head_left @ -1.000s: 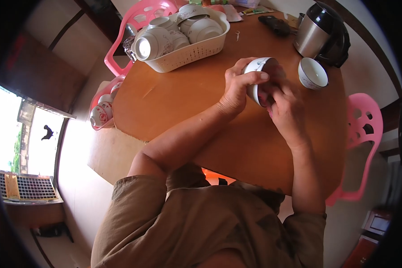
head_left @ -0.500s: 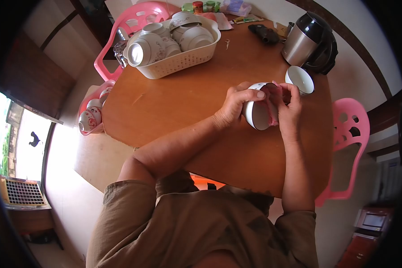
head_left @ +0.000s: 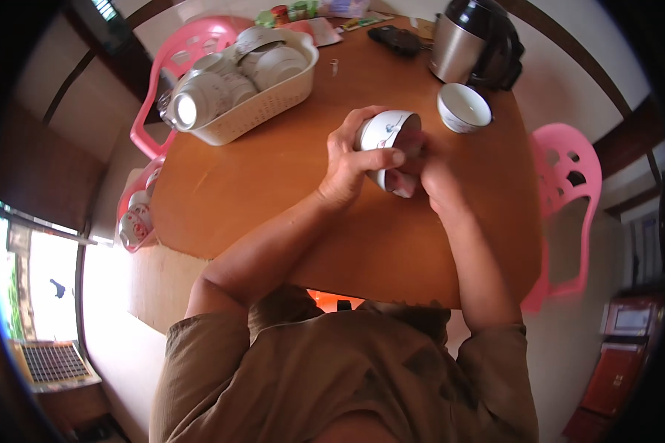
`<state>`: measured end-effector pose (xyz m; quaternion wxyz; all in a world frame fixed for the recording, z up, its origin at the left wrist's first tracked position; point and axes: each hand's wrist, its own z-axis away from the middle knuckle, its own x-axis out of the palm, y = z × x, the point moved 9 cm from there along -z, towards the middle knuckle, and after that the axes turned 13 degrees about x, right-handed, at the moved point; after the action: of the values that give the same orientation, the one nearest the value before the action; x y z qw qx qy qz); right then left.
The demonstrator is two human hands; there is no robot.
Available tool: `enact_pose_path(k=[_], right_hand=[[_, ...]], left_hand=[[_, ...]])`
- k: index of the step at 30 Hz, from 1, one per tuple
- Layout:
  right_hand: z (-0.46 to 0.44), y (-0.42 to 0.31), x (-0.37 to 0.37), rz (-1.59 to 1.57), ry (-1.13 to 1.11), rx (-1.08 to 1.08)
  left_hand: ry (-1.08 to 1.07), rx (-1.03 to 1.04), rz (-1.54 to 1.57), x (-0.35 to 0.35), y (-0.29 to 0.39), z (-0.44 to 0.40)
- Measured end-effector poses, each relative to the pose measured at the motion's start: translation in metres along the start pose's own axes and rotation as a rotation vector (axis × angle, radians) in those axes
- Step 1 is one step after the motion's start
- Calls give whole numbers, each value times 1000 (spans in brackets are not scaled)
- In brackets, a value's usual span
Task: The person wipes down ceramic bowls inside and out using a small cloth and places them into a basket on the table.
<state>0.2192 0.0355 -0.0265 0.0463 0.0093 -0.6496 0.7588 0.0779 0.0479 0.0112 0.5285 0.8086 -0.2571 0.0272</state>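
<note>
My left hand (head_left: pixel 349 159) grips a white bowl (head_left: pixel 388 131) with a floral pattern, thumb over the rim, tilted with its mouth facing right above the table. My right hand (head_left: pixel 437 173) is at the bowl's mouth, partly inside and blurred by motion. It holds a pink cloth (head_left: pixel 400 183), part of which hangs out below the rim. A second white bowl (head_left: pixel 464 108) stands upright on the table, beyond my right hand. To the far left, a cream plastic basket (head_left: pixel 262 111) holds several white bowls, stacked and tipped on their sides.
A steel kettle (head_left: pixel 454 48) with a black handle stands at the table's far right. Behind are a black object (head_left: pixel 395 40) and small packages. Pink chairs (head_left: pixel 567 159) flank the wooden table (head_left: pixel 295 244). Red-patterned bowls (head_left: pixel 135 225) sit in a pink container at the left.
The held bowl has turned so its patterned outer side shows more. My right hand has moved lower at its mouth with the cloth. The whole view has shifted slightly.
</note>
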Motion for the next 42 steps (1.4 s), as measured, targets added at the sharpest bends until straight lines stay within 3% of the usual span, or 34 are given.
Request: enact_pose_path(k=[2, 5, 8, 12, 15, 16, 20, 24, 25, 28, 29, 30, 31, 32, 34, 35, 36, 39, 42], right_hand=[[-4, 6, -11, -106, 13, -32], [1, -8, -28, 186, 272, -246], [33, -47, -16, 464, 450, -521], [56, -68, 0, 591, 498, -789], [80, -84, 14, 661, 503, -1103], [83, -85, 17, 729, 517, -1118], [76, -80, 9, 827, 596, -1007], [55, -66, -8, 616, 584, -694], [40, -51, -10, 612, 467, -409], [35, -42, 1, 483, 193, -89], [16, -18, 8, 383, 157, -91], [4, 16, 33, -189, -107, 15], [11, 34, 52, -407, -291, 202], [26, 34, 72, -364, -559, 225], [30, 36, 76, -468, -523, 308], [29, 22, 74, -496, -596, 136], [27, 30, 68, -562, -491, 245], [2, 50, 43, -425, -406, 195], [-9, 31, 13, -201, -33, 53]], left_hand=[[-87, -23, -86, 13, 2, 3], [-110, -27, -22, 10, -11, -3], [-148, -181, 82, 7, -33, -1], [-150, -326, 211, 9, -49, 8], [-221, -301, 225, 4, -52, 8], [-231, -316, 244, 3, -55, 8], [-251, -214, 190, 16, -46, 8], [-194, 103, -51, 13, -10, -1], [-193, 171, -114, 14, 0, -1], [-123, 390, -390, 8, 27, 4], [-84, 503, -512, 3, 33, 6], [-91, 655, -700, 10, 50, 12], [-141, 767, -831, 17, 62, 15], [-192, 902, -880, 20, 69, 17], [-180, 875, -836, 15, 72, 15], [-161, 918, -882, 13, 74, 15], [-170, 882, -808, 12, 71, 12], [-115, 536, -597, 0, 45, 1], [-40, 147, -195, -3, 21, -5]])
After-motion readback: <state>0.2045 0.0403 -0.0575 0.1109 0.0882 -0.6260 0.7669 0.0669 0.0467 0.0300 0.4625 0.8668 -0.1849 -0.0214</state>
